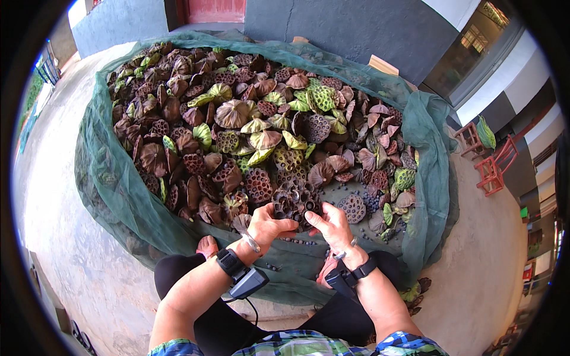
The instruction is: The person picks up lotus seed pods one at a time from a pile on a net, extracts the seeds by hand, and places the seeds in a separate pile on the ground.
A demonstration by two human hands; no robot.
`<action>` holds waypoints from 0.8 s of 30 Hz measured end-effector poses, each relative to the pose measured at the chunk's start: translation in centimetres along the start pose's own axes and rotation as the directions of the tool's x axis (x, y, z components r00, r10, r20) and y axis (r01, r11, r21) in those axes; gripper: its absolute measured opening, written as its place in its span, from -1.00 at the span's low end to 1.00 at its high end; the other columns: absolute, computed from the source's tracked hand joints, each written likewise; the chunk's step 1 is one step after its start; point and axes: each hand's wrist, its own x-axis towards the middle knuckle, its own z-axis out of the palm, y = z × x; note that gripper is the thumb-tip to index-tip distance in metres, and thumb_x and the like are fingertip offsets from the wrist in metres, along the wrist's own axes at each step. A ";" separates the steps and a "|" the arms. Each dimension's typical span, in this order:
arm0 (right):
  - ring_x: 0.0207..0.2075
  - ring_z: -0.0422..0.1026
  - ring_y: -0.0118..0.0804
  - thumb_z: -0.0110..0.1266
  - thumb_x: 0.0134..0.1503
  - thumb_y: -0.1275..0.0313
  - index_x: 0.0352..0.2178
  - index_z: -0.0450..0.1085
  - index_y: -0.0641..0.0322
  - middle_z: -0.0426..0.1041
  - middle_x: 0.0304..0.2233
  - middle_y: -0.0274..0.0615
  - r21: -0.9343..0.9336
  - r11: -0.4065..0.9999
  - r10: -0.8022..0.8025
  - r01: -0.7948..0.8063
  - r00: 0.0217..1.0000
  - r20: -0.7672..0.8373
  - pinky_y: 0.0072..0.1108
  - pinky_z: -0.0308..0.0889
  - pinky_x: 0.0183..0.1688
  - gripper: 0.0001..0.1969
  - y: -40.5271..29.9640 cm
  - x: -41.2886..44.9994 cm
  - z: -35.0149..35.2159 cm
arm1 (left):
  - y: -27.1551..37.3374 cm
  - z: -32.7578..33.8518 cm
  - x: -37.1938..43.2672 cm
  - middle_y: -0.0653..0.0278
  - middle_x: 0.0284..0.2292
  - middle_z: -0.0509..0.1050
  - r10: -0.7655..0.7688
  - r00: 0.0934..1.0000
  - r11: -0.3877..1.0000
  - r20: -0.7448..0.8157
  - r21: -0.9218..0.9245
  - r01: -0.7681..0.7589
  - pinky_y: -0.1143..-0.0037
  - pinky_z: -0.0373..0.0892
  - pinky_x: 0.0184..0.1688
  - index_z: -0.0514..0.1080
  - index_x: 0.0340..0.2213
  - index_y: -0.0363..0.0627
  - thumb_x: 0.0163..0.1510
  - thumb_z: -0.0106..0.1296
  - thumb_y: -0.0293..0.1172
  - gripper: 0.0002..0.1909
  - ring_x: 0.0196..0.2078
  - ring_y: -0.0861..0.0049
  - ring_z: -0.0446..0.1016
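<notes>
Between my two hands is a torn, dark brown lotus seed pod [294, 198] with wide-open cells, a dark seed showing in one of them. My left hand [270, 223] grips its left lower edge, thumb pointing right. On the other side, my right hand [330, 224] holds the pod's right edge, thumb against the cells. A grey-brown lotus pod [352, 208] lies face up just right of my right hand. Loose dark lotus seeds [374, 200] are scattered beyond it. A reddish-brown pod [258, 185] rests left of the held one.
A large heap of brown and green lotus pods [236, 113] spreads ahead on green mesh netting [427, 187], whose edges are bunched up around it. A grey wall [338, 31] stands behind. Red wooden chairs [494, 171] are at the right on the concrete floor [472, 231].
</notes>
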 end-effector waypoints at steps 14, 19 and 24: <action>-0.59 0.33 -0.55 0.14 -0.04 0.23 -0.44 0.36 0.37 0.40 -0.56 -0.31 0.001 0.995 0.095 -0.095 0.992 0.082 -0.74 0.26 -0.65 -0.66 1.3 0.1 -0.1 | -1.1 -0.3 0.3 0.21 -0.37 0.45 -0.078 0.991 0.997 -0.105 -0.002 0.079 0.42 0.47 -0.42 0.32 -0.30 -0.26 -0.25 0.05 -0.65 -0.64 -0.40 0.40 0.47; -0.56 0.34 -0.56 0.09 -0.01 0.27 -0.44 0.38 0.29 0.41 -0.52 -0.34 0.253 0.944 0.187 -0.212 0.975 0.118 -0.75 0.24 -0.65 -0.74 0.8 0.1 -0.6 | -0.8 -0.6 0.3 0.24 -0.34 0.45 -0.124 0.992 0.989 -0.008 -0.085 0.123 0.41 0.46 -0.42 0.33 -0.29 -0.19 -0.19 0.02 -0.63 -0.68 -0.36 0.41 0.46; -0.54 0.38 -0.43 0.01 0.04 0.29 -0.35 0.36 0.23 0.43 -0.48 -0.28 0.602 0.721 0.208 -0.343 0.936 0.284 -0.65 0.30 -0.59 -0.77 1.3 0.2 -1.3 | -0.9 -0.4 -0.2 0.27 -0.31 0.45 -0.024 0.975 0.955 0.222 -0.284 0.089 0.53 0.44 -0.38 0.32 -0.20 -0.19 -0.10 0.01 -0.60 -0.65 -0.33 0.50 0.44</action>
